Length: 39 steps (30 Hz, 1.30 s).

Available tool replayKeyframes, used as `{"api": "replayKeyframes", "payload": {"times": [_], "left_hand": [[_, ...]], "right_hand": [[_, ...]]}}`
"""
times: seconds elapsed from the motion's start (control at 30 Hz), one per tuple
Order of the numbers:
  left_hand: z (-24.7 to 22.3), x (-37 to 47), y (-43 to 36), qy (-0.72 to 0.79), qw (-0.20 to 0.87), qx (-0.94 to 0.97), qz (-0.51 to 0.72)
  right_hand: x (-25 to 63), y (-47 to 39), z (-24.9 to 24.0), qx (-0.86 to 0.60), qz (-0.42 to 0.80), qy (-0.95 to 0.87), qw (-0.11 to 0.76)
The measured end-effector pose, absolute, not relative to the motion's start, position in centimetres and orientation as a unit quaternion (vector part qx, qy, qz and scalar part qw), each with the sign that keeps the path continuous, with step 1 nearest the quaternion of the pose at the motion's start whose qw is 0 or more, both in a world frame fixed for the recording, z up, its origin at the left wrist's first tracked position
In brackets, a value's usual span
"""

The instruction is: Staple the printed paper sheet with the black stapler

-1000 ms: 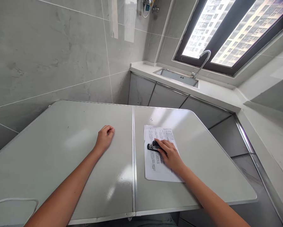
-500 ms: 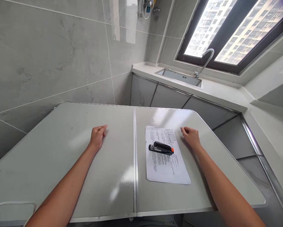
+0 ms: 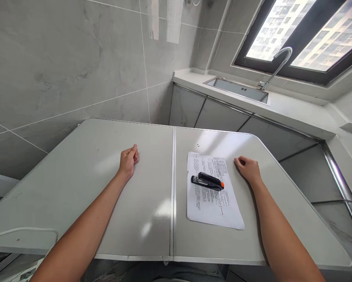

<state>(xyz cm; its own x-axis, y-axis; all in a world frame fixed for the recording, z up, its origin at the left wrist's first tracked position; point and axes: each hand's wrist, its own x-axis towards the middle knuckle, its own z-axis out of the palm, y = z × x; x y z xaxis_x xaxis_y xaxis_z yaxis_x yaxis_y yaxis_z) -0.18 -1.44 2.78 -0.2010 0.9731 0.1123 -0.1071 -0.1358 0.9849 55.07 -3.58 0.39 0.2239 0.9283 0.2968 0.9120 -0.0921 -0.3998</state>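
My left hand [image 3: 128,161] rests on the left half of the light grey table [image 3: 76,188] in a loose fist, with nothing seen in it. On the right half lies a printed sheet of paper [image 3: 212,215], possibly more than one. A black stapler [image 3: 207,182] with an orange end sits on top of it. Just right of the paper's far corner is my right hand [image 3: 248,168], its fingers curled closed and nothing showing in them. Neither hand touches the paper or the stapler.
A metal seam [image 3: 173,196] divides the tabletop. A white cable [image 3: 23,228] lies at the near left, by my forearm. Beyond the table are grey cabinets [image 3: 222,113], a sink [image 3: 237,87] with a curved tap [image 3: 281,64], and a window.
The camera view has shifted, so the table and its things appear farther right and slightly higher. Both hands stay closed on the table; stapler and paper keep their places.
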Motion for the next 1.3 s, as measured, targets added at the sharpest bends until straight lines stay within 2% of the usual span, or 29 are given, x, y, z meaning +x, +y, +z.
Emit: {"api": "replayKeyframes", "payload": {"times": [0.13,0.23,0.3,0.37,0.47,0.53,0.97,1.3], "left_hand": [[2.6,-0.2,-1.3,0.485,0.456,0.428,0.611],[2.5,-0.2,-1.3,0.487,0.460,0.431,0.605],[2.5,-0.3,-1.3,0.487,0.462,0.435,0.600],[2.4,-0.3,-1.3,0.492,0.464,0.437,0.593],[2.2,-0.3,-1.2,0.509,0.456,0.433,0.587],[2.1,-0.3,-1.2,0.515,0.452,0.428,0.589],[2.4,-0.1,-1.5,0.514,0.457,0.437,0.579],[2.2,0.0,-1.3,0.517,0.458,0.432,0.580]], "right_hand": [[52.3,-4.3,1.5,-0.689,-0.051,-0.634,0.347],[48.7,-4.5,1.9,-0.642,-0.019,-0.673,0.365],[46.1,-4.4,1.8,-0.584,0.051,-0.741,0.328],[43.8,-4.3,1.5,-0.513,0.110,-0.814,0.250],[41.4,-4.4,0.9,-0.440,0.119,-0.878,0.144],[40.4,-4.7,0.8,-0.413,0.109,-0.897,0.115],[35.9,-7.4,2.1,-0.273,0.147,-0.949,0.064],[31.4,-7.8,2.3,-0.302,0.133,-0.941,0.073]]}}
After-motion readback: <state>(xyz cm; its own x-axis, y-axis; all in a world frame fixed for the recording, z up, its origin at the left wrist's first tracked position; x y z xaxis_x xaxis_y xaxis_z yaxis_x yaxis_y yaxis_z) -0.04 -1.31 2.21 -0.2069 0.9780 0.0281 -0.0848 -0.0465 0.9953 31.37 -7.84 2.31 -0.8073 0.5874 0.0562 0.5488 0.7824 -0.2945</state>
